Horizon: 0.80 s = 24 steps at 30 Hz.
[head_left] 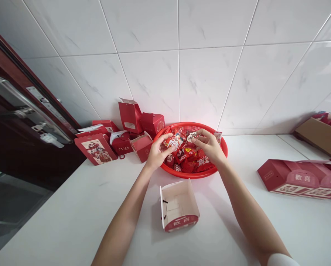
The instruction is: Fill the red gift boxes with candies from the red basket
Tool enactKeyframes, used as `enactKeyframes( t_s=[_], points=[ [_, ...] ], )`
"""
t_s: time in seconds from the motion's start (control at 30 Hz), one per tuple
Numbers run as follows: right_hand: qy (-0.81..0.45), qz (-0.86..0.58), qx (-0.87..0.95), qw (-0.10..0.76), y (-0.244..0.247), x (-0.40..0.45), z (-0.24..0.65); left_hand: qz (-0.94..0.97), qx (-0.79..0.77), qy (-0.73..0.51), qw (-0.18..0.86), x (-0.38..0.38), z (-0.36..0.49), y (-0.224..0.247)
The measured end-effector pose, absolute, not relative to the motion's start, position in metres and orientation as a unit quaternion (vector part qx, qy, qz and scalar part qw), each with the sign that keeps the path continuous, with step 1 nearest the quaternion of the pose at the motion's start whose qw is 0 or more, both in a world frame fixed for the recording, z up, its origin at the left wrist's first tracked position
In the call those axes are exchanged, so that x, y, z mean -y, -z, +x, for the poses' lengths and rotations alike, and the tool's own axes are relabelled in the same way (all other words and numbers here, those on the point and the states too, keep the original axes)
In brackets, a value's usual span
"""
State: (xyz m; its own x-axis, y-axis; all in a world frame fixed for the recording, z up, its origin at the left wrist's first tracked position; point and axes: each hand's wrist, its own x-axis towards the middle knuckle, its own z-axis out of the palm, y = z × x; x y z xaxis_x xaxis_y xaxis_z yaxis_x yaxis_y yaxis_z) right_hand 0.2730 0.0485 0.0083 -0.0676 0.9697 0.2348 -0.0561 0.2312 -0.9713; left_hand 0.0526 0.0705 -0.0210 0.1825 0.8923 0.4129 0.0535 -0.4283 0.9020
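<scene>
A red plastic basket (223,162) full of wrapped candies (188,154) stands near the wall. Over its left side, my left hand (157,150) pinches a candy with a white and red wrapper (173,143) between thumb and fingers. At the right side of the basket, my right hand (211,147) is closed on a dark red candy packet (191,136) with a pale label. Between my forearms sits an open candy box (179,199), white inside, with a red front flap; its visible inside holds no candy.
Several red gift boxes (130,117) and a printed red box (96,149) crowd the left by the wall. A row of red boxes (298,177) lies on the right of the white counter (104,214), with a brown carton (319,136) behind. A dark door (29,107) with a handle borders the left.
</scene>
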Motion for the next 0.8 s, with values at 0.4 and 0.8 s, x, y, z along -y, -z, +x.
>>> enactKeyframes(
  t_s=[0.4, 0.8],
  points=[
    [-0.477, -0.408, 0.553, 0.547, -0.013, -0.047, 0.281, 0.638, -0.365, -0.519, 0.436, -0.067, 0.052, 0.019],
    [-0.451, -0.412, 0.590, 0.528, -0.015, -0.046, 0.283, 0.655, -0.362, -0.525, 0.406, -0.069, 0.052, 0.016]
  ],
)
